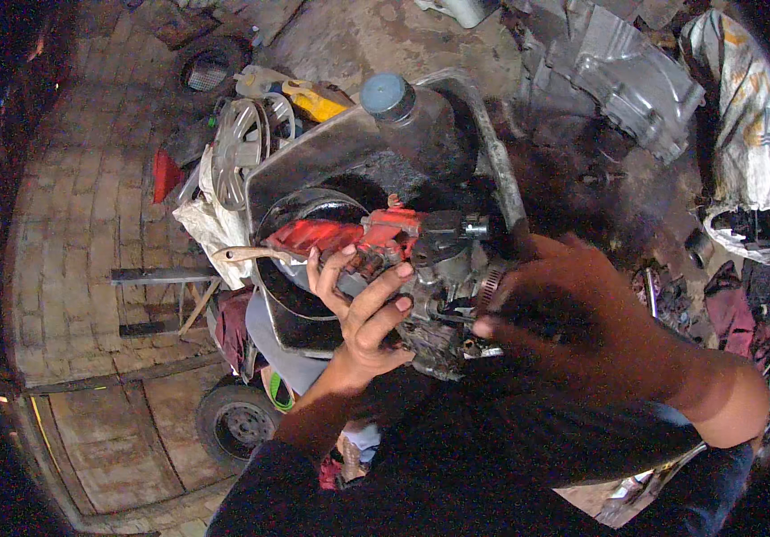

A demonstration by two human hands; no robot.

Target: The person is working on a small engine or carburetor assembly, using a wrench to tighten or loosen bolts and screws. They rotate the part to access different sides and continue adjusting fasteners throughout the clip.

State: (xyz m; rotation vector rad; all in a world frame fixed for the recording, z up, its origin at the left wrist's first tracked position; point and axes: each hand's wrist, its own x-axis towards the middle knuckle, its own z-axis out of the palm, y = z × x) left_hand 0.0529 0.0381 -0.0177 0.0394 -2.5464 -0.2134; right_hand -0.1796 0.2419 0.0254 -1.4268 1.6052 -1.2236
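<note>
Metal part (448, 277) sits over the tray's (503, 170) near side; left hand (369, 327) loosely spread against it, right hand (573, 309) curled, hold hidden; firmer bracing would likely steady it.

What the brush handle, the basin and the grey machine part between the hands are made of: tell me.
Brush handle: likely wood, smooth, judging by its pale tan colour.
Basin: probably metal, dull and scuffed, from its worn grey rim, though plastic is possible.
Machine part: apparently metal, greasy-looking, from its grey sheen and dark grime.
</note>
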